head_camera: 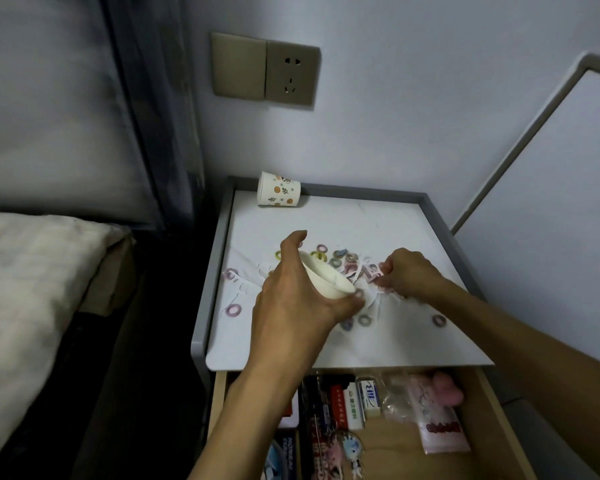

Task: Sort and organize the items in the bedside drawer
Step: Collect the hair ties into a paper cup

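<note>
While the open drawer (492, 407) lay nearer than the white cup (326, 282), the left hand (291, 306) gripped that cup round its wall, tilted, its mouth seemingly turned rightward. Just right of the cup, the right hand (409, 271), nearer the heap, pinched a clump from the hair ties (340, 253). Around and beyond the cup lay roughly a dozen loose ties; the heap defied counting. Farthest beyond it, one patterned cup (278, 189) lay on its side.
</note>
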### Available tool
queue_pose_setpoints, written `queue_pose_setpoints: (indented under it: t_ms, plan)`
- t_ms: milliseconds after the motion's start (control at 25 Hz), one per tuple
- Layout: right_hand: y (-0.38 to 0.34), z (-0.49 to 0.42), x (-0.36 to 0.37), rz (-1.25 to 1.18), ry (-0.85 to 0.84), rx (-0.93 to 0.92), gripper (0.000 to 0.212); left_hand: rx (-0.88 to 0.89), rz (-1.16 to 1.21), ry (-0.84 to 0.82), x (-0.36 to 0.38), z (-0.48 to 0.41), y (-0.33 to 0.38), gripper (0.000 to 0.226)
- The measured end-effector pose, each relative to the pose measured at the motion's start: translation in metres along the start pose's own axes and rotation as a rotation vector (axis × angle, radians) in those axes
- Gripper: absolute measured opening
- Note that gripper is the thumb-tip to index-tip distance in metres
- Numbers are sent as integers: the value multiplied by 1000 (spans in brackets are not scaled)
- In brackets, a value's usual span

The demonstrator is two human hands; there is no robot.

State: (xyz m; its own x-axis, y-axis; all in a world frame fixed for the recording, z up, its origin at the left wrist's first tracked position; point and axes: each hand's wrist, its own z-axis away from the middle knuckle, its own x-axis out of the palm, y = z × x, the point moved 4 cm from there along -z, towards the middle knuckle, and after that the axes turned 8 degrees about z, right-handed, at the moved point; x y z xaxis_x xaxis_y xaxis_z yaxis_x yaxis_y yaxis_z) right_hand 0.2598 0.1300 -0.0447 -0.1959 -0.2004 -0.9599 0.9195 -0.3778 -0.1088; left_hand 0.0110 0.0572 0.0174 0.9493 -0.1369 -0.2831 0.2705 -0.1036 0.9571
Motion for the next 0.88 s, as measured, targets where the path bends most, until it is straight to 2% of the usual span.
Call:
queue_pose_setpoints:
  t_ms: [240, 400, 520, 600, 720, 880]
  plan:
    - [23, -3, -29, -45, 86, 33, 27, 3, 24, 6, -2, 4, 3, 102]
    - [29, -4, -44, -19, 103, -24, 17, -8, 30, 8, -2, 3, 2, 102]
    - [28, -4, -43, -176, 99, -104, 15, -8, 27, 7, 0, 3, 2, 102]
    - [27, -2, -40, -382, 64, -158, 20, -10, 27, 6, 1, 3, 3, 101]
    - [29, -1, -34, -642, 36, -131, 19, -12, 19, 7, 2, 2, 1, 101]
    - [34, -2, -29, -658, 142, -90, 19, -12, 7, 1, 4, 2, 1, 101]
